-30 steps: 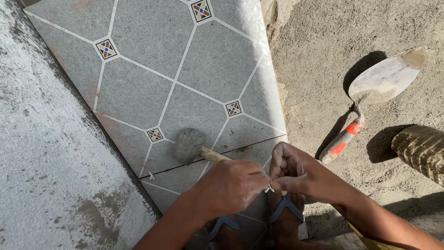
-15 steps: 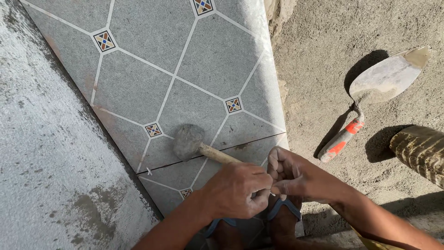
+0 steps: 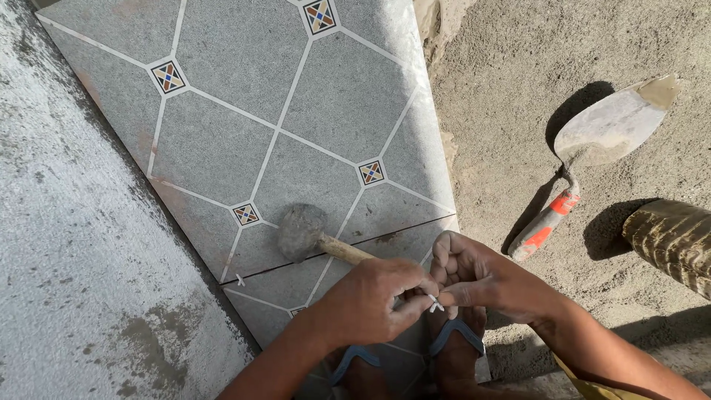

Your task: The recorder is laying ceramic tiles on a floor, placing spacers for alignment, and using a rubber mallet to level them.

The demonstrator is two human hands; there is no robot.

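Observation:
My left hand point(image 3: 368, 304) and my right hand point(image 3: 485, 281) meet fingertip to fingertip low in the view. Both pinch a small white tile spacer point(image 3: 435, 302). A grey rubber mallet point(image 3: 300, 231) lies head-down on the patterned grey floor tile point(image 3: 222, 141). Its wooden handle point(image 3: 346, 252) runs under my hands, and I cannot tell if a hand grips it. Another small white spacer point(image 3: 239, 280) sits in the joint between the two tiles.
A trowel point(image 3: 607, 130) with an orange-and-grey handle stands stuck in the sandy mortar bed point(image 3: 518, 89) on the right. A ribbed dark object point(image 3: 670, 241) lies at the right edge. A rough concrete wall point(image 3: 67, 259) runs along the left. My feet in blue-strapped sandals point(image 3: 453, 348) are below my hands.
My hands have stayed together on the spacer, with only small finger shifts. A little more of the mallet's handle shows. The trowel has not moved.

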